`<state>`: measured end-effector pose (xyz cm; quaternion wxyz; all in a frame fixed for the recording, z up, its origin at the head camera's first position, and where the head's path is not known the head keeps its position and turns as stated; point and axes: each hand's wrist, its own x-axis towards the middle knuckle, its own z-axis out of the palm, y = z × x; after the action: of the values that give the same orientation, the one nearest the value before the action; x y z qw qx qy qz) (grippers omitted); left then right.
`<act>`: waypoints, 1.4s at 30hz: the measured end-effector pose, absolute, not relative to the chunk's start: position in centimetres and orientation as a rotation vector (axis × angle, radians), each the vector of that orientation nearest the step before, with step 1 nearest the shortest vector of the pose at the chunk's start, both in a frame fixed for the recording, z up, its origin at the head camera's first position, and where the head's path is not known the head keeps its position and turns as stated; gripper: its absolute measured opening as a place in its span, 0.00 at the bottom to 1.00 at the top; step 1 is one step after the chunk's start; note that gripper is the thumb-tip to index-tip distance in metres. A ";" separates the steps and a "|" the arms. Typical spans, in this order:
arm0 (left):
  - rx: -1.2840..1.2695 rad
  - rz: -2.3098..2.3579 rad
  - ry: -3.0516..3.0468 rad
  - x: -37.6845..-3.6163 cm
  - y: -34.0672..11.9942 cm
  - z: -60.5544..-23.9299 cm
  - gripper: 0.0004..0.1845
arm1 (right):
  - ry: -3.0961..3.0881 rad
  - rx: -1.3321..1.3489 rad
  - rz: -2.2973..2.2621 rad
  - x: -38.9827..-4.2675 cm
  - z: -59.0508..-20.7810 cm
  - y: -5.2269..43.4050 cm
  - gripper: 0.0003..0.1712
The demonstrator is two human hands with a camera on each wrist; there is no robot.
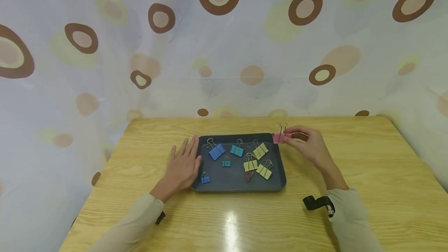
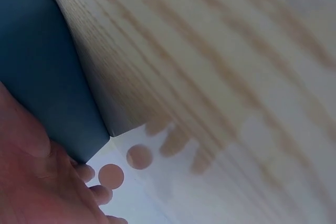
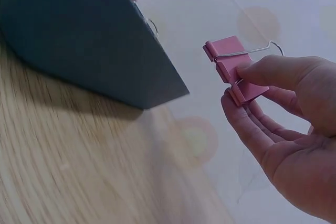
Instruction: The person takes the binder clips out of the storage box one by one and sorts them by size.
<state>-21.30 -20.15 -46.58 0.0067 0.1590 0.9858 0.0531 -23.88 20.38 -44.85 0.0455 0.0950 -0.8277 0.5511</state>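
Dark tray (image 1: 220,184): two blue clips (image 1: 217,152), two teal clips (image 1: 237,151), three yellow clips (image 1: 260,151), one dark-red piece (image 1: 249,176). Left hand (image 1: 182,166) spread against its side; right hand (image 1: 312,147) pinching pink clip (image 1: 279,138) near far right corner.

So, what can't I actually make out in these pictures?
Head view: what the dark red item in the tray is; it looks too small.
Left wrist view: the tray's inside, hidden by its outer wall; part of the left hand, cut off by the picture's edge.
Right wrist view: part of the pink clip, covered by the right hand.
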 end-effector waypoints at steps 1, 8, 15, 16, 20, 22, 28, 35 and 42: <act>0.499 0.173 3.079 -21.3 -20.1 -46.6 0.35 | -2.520 0.280 1.687 -23.9 -45.0 20.7 0.17; 0.519 0.186 3.062 -21.6 -20.2 -46.6 0.35 | -2.456 0.218 1.751 -24.2 -46.3 22.9 0.19; 0.524 0.191 3.067 -21.8 -20.3 -46.6 0.35 | -2.462 0.142 1.769 -24.4 -47.2 24.1 0.20; 0.524 0.189 3.065 -21.8 -20.3 -46.6 0.35 | -2.478 0.134 1.756 -24.4 -47.3 24.1 0.20; 0.515 0.199 3.059 -21.6 -20.3 -46.6 0.35 | -2.573 0.102 1.690 -24.7 -47.8 24.4 0.20; 0.517 0.213 3.064 -21.6 -20.3 -46.6 0.35 | -2.625 0.081 1.648 -24.8 -48.0 24.4 0.21; 0.536 0.219 3.071 -21.7 -20.3 -46.7 0.35 | -2.673 0.040 1.546 -25.1 -48.5 24.5 0.19; 0.518 0.208 3.057 -21.8 -20.4 -46.8 0.35 | -2.688 0.066 1.467 -25.4 -48.8 24.7 0.17; 0.518 0.217 3.045 -21.8 -20.3 -46.6 0.35 | -2.709 0.024 1.413 -25.3 -48.7 24.9 0.18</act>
<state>-21.76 -20.29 -46.62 0.0225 0.1673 0.9832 0.0700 -25.30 24.93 -48.66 0.0431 0.0077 -0.8859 0.4619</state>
